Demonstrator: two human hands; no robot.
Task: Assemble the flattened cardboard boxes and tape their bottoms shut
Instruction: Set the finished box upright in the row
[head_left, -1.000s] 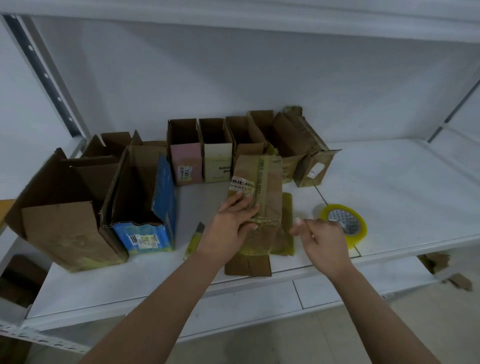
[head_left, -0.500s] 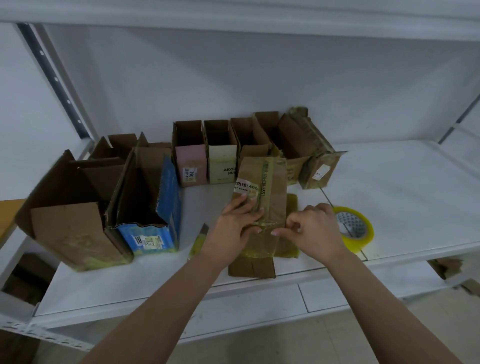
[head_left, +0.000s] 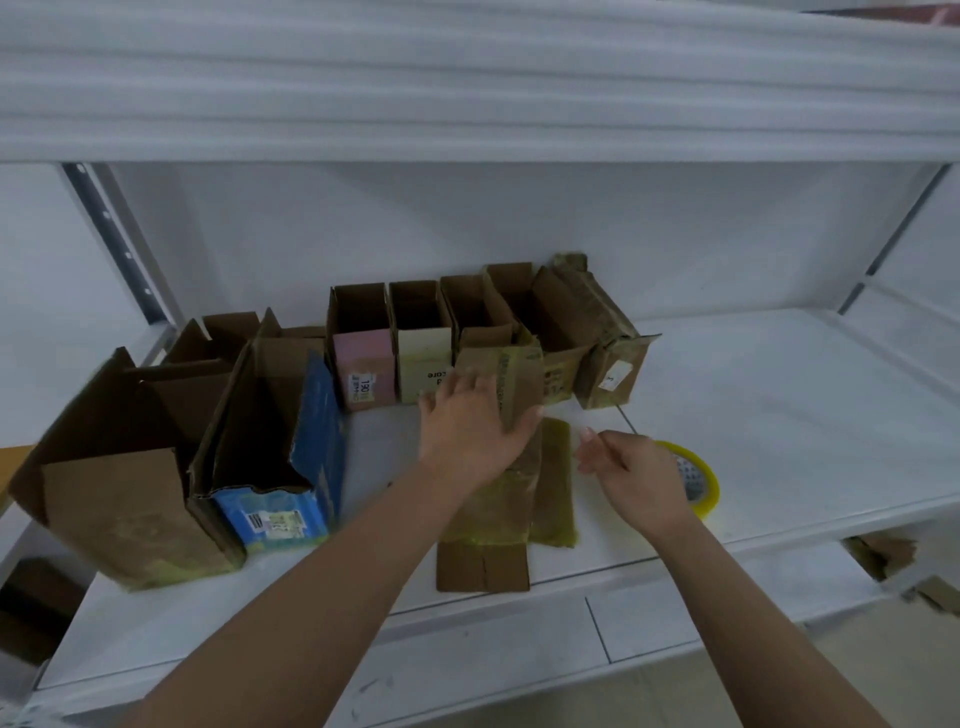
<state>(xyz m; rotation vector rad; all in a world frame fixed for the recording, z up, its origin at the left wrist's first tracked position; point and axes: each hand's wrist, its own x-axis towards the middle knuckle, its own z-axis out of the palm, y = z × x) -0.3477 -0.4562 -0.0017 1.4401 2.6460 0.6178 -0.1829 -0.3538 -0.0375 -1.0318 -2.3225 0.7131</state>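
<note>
On the white shelf (head_left: 779, 415), near its front edge, a flat box (head_left: 511, 499) lies lengthwise, and the left hand (head_left: 467, 426) rests on its far end with fingers spread straight, thumb against the cardboard. Just right of it the right hand (head_left: 631, 470) hovers with loosely curled fingers, holding nothing, in front of the yellow tape roll (head_left: 698, 480). Open boxes (head_left: 421, 348) stand in a row behind.

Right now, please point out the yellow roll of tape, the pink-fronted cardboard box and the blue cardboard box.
yellow roll of tape (head_left: 707, 486): head view, right rim.
pink-fronted cardboard box (head_left: 363, 364): head view, pink front.
blue cardboard box (head_left: 318, 410): head view, blue side.
</note>
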